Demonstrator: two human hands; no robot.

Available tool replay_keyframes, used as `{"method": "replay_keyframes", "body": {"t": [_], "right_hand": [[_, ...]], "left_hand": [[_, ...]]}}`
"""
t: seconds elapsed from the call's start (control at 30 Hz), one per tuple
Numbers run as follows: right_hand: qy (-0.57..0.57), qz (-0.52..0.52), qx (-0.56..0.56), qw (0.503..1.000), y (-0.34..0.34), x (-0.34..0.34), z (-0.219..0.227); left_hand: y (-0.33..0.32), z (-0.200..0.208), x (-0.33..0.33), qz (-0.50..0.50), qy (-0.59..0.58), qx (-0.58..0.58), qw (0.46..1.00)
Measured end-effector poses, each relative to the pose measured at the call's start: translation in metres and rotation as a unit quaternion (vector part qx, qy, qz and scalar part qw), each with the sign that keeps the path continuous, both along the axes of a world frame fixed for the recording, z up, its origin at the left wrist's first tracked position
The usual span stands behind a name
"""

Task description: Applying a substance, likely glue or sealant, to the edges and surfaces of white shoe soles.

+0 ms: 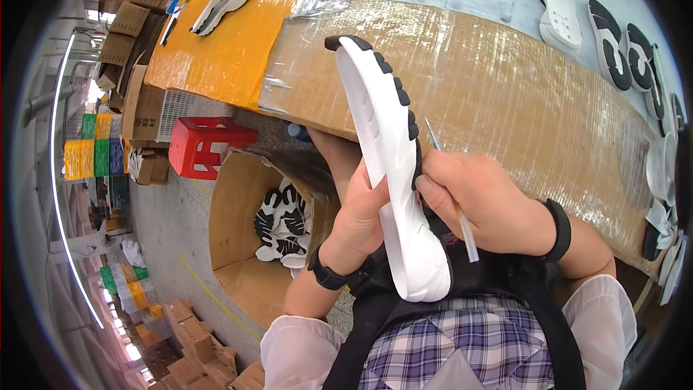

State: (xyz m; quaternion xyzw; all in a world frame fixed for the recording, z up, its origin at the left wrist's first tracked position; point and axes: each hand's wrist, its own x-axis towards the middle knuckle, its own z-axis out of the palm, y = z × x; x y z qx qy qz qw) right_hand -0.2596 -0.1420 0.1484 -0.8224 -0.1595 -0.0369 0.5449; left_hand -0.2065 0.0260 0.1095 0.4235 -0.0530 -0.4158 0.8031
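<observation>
A white shoe sole [375,112] with black tread pieces along its right edge is held up on its side in front of me. My left hand [359,213] is closed around its middle, the thumb over the white sidewall. In my right hand [480,202] is a slender pen-like tool [468,237] with a pale handle. Its thin pointed tip sticks out beyond my fist, apart from the tread. My right thumb and fingertips meet at the sole's black edge; whether they pinch part of it is hidden.
A bench covered with film-wrapped cardboard [505,65] lies ahead, with an orange section [216,50] bearing a pair of soles [222,3]. More soles [610,43] line the right. Lower left stand an open carton [238,231] of soles and a red stool [195,148].
</observation>
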Motion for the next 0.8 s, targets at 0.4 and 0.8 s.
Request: {"method": "replay_keyframes", "body": {"t": [0.4, 0.8], "right_hand": [[0.052, -0.096, 0.005, 0.994, 0.006, -0.001, -0.009], [0.157, -0.041, 0.158, 0.974, 0.001, 0.006, -0.016]], "left_hand": [[-0.011, 0.001, -0.008, 0.096, -0.096, 0.088, 0.987], [-0.004, -0.002, 0.004, -0.004, 0.064, 0.019, 0.998]]}}
